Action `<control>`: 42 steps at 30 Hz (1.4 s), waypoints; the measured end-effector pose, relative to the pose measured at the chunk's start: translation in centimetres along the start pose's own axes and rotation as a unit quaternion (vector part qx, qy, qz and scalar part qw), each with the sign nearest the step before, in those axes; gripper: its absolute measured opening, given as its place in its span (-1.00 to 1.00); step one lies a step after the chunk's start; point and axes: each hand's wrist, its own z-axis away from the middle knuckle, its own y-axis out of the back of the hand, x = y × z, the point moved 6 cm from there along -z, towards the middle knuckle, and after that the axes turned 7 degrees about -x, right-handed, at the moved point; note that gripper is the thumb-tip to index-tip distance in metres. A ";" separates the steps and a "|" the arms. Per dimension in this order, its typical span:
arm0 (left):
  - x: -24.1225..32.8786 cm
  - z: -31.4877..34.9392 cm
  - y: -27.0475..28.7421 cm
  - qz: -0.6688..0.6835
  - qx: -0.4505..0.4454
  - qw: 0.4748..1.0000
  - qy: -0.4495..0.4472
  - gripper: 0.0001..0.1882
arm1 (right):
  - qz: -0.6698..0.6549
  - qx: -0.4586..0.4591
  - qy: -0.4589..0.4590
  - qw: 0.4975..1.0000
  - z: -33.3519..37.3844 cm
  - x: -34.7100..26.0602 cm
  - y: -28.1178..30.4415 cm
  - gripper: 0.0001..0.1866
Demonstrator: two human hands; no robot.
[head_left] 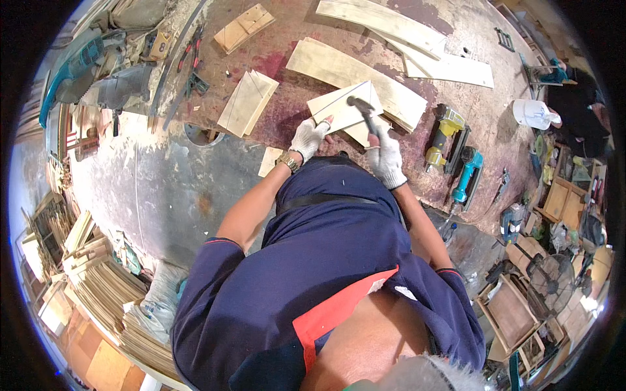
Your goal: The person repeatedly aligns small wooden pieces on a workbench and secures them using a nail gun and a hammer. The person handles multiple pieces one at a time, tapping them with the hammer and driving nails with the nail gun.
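Observation:
My left hand [309,138], in a white fingerless-looking work glove with a watch at the wrist, grips the near left corner of a pale wooden board [338,109]. Its thumb lies on the top face and its fingers are closed at the edge. In my gloved right hand [386,160] is a hammer [362,106], its dark head over the board's right part. I cannot make out whether the head touches the wood. Another piece of wood shows partly beneath the board. Behind it lies a long pale plank stack [355,70].
The stained worktable [287,25] carries a wood stack [248,104] at left and a small wooden block [245,28] farther back. At right lie a yellow nail gun [445,135] and a teal nail gun [467,174]. A teal saw [75,65] stands far left.

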 end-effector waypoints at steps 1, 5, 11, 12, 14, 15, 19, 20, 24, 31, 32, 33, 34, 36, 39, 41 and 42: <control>-0.2 0.1 -0.1 -0.006 0.007 1.000 0.013 -0.56 | 0.042 -0.029 -0.008 0.999 -0.4 1.4 -1.3 -0.64; -1.5 -1.1 1.8 -0.026 0.051 0.998 -0.018 -0.55 | 0.083 0.002 0.037 0.996 -1.4 -0.3 -1.3 -0.67; 0.1 0.5 0.1 -0.009 -0.016 1.000 -0.008 -0.55 | 0.075 0.018 0.012 0.997 0.0 2.3 -1.1 -0.66; 0.2 0.7 0.2 0.009 -0.022 1.000 -0.020 -0.54 | 0.069 0.022 0.013 0.997 0.1 2.3 -0.7 -0.66; 1.0 0.2 0.3 0.004 0.001 0.998 -0.068 -0.53 | -0.002 0.059 -0.024 0.998 0.8 2.6 0.3 -0.65; 2.5 0.3 0.3 -0.117 0.041 0.986 -0.115 -0.55 | -0.021 0.107 -0.033 0.993 1.5 2.6 1.2 -0.66; 9.6 1.8 -1.5 -0.452 0.127 0.847 -0.248 -0.66 | -0.066 0.280 -0.040 0.957 3.8 5.7 3.3 -0.66; 10.6 1.8 -1.9 -0.468 0.143 0.802 -0.343 -0.64 | -0.101 0.287 -0.039 0.952 4.2 6.3 3.5 -0.65; 10.2 -1.6 -3.9 -0.551 0.142 0.716 -0.405 -0.50 | -0.150 0.295 -0.045 0.943 4.8 7.0 4.2 -0.65; 6.8 -5.1 -5.7 -0.591 0.033 0.750 -0.293 -0.23 | -0.112 0.300 -0.068 0.945 4.4 5.5 4.9 -0.66; 6.8 -5.4 -5.5 -0.593 0.031 0.753 -0.284 -0.25 | -0.126 0.308 -0.063 0.941 3.6 5.8 4.9 -0.67; 6.9 -5.5 -5.4 -0.593 0.026 0.755 -0.278 -0.25 | -0.138 0.314 -0.057 0.938 3.0 5.7 5.1 -0.67; 6.9 -5.6 -5.4 -0.593 0.022 0.757 -0.272 -0.26 | -0.125 0.294 -0.071 0.945 2.4 5.3 5.5 -0.67; 7.0 -6.0 -5.5 -0.601 0.006 0.757 -0.254 -0.27 | -0.027 0.260 -0.089 0.961 0.7 5.8 4.6 -0.69; 6.6 -6.6 -5.2 -0.584 0.012 0.766 -0.268 -0.29 | 0.048 0.184 -0.011 0.982 -1.6 6.8 3.3 -0.75; 7.4 -6.2 -5.0 -0.587 -0.009 0.772 -0.242 -0.39 | 0.035 0.183 -0.058 0.981 -1.4 4.4 4.0 -0.76; 7.6 -5.9 -4.9 -0.587 -0.017 0.777 -0.228 -0.44 | 0.039 0.212 -0.078 0.973 -0.7 4.2 4.1 -0.74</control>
